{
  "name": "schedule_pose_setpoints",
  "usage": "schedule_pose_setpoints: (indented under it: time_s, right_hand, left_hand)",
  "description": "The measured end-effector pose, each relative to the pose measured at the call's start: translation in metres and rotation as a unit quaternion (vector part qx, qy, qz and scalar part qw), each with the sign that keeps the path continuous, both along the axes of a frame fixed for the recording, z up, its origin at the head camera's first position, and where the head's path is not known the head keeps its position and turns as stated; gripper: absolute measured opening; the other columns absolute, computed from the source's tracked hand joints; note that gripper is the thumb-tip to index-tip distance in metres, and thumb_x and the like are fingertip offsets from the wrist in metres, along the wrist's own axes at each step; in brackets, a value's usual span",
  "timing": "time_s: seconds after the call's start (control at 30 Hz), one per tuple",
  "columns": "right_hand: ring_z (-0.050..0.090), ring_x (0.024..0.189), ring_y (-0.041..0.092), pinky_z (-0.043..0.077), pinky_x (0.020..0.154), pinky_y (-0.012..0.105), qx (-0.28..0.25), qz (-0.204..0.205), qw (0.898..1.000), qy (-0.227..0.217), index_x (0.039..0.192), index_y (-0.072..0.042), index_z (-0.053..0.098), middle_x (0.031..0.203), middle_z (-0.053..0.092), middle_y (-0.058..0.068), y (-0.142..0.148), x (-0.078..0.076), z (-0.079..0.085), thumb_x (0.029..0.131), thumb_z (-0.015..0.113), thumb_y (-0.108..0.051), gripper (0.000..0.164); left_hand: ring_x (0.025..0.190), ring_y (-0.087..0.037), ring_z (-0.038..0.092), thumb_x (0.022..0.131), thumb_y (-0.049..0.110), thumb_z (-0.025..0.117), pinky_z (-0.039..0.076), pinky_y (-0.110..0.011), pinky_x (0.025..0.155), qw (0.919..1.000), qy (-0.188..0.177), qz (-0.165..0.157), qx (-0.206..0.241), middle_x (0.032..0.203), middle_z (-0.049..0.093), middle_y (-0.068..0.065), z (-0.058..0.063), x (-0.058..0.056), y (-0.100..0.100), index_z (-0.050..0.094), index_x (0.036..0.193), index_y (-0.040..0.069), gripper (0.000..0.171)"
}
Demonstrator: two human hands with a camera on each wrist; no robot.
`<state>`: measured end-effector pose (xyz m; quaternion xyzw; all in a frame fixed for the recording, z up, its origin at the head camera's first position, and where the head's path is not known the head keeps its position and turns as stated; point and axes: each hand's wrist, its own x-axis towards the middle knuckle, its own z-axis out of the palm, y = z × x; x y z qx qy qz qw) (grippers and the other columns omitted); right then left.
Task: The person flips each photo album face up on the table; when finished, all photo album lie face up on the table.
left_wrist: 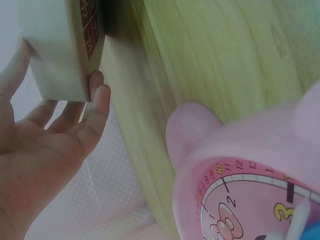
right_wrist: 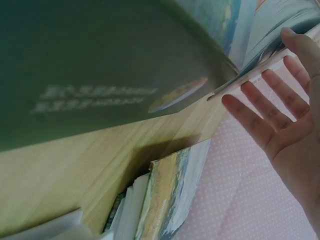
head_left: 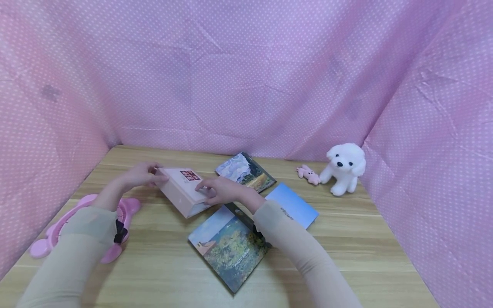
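A thick pale pink book (head_left: pixel 181 186) with a dark red panel of characters on its cover lies at a slant left of middle. My left hand (head_left: pixel 142 175) grips its left end; in the left wrist view the thumb is on one face and the fingers are on the other side. At the right edge, my right hand (head_left: pixel 221 190) touches the book with fingers on the cover. Spread, nearly straight fingers show in the right wrist view, with the thumb (right_wrist: pixel 292 37) by the page edges. Closest to the right forearm is a painted photo album (head_left: pixel 231 248).
A pink clock (left_wrist: pixel 187 132) with rounded ears sits under the left forearm. Behind the right hand lie a landscape-covered album (head_left: pixel 246 169) and a blue booklet (head_left: pixel 294 203). A white plush dog (head_left: pixel 344 167) and small pink toy (head_left: pixel 308 174) stand far right. Pink dotted cloth (head_left: pixel 246 77) surrounds the table.
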<state>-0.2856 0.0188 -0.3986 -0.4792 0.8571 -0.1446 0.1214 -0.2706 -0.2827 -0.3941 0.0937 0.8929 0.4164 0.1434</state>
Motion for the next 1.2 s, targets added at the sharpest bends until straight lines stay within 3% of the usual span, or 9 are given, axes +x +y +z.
schedule_pose_setpoints:
  time_s: [0.33, 0.5, 0.73, 0.97, 1.2]
  right_hand:
    - [0.052, 0.119, 0.012, 0.041, 0.1, 0.024, 0.035, -0.02, 0.999, 0.002, 0.13, -0.022, 0.056, 0.135, 0.054, -0.001, 0.003, -0.007, -0.009, 0.084, 0.071, -0.027, 0.048]
    - [0.051, 0.121, 0.014, 0.042, 0.1, 0.025, 0.034, -0.022, 0.999, 0.009, 0.128, -0.023, 0.057, 0.136, 0.053, 0.001, 0.003, -0.008, -0.012, 0.083, 0.072, -0.027, 0.048]
    - [0.054, 0.112, 0.011, 0.044, 0.096, 0.023, 0.041, -0.026, 0.999, 0.019, 0.126, -0.023, 0.059, 0.133, 0.054, 0.0, 0.004, -0.01, -0.014, 0.082, 0.074, -0.028, 0.047]
    - [0.054, 0.107, 0.009, 0.044, 0.093, 0.021, 0.027, -0.001, 1.0, 0.016, 0.124, -0.02, 0.06, 0.131, 0.055, -0.001, 0.01, -0.011, -0.015, 0.084, 0.071, -0.026, 0.042]
    - [0.047, 0.125, 0.014, 0.038, 0.104, 0.022, 0.012, 0.03, 0.999, -0.026, 0.125, -0.015, 0.06, 0.136, 0.053, 0.003, 0.017, -0.009, -0.011, 0.088, 0.068, -0.021, 0.039]
  left_hand:
    - [0.099, -0.027, 0.058, 0.086, 0.029, 0.068, 0.054, -0.039, 0.082, 0.9993, -0.026, -0.024, 0.01, 0.12, 0.052, -0.03, -0.005, -0.002, -0.003, 0.039, 0.127, -0.009, 0.064]
    - [0.096, -0.027, 0.057, 0.085, 0.026, 0.069, 0.054, -0.039, 0.079, 0.9993, -0.028, -0.024, -0.008, 0.117, 0.051, -0.031, -0.006, -0.004, 0.0, 0.039, 0.125, -0.012, 0.063]
    - [0.109, -0.044, 0.05, 0.082, 0.031, 0.071, 0.041, -0.057, 0.095, 0.9963, 0.017, -0.029, -0.079, 0.12, 0.051, -0.034, -0.007, -0.005, 0.005, 0.045, 0.122, -0.012, 0.064]
    - [0.111, -0.044, 0.049, 0.081, 0.029, 0.073, 0.037, -0.059, 0.098, 0.9962, 0.019, -0.032, -0.078, 0.119, 0.052, -0.031, -0.011, -0.006, 0.003, 0.047, 0.12, -0.012, 0.063]
    - [0.108, -0.042, 0.051, 0.078, 0.026, 0.075, 0.037, -0.058, 0.098, 0.9943, 0.01, -0.056, -0.09, 0.115, 0.056, -0.029, -0.004, -0.003, -0.001, 0.047, 0.121, -0.015, 0.066]
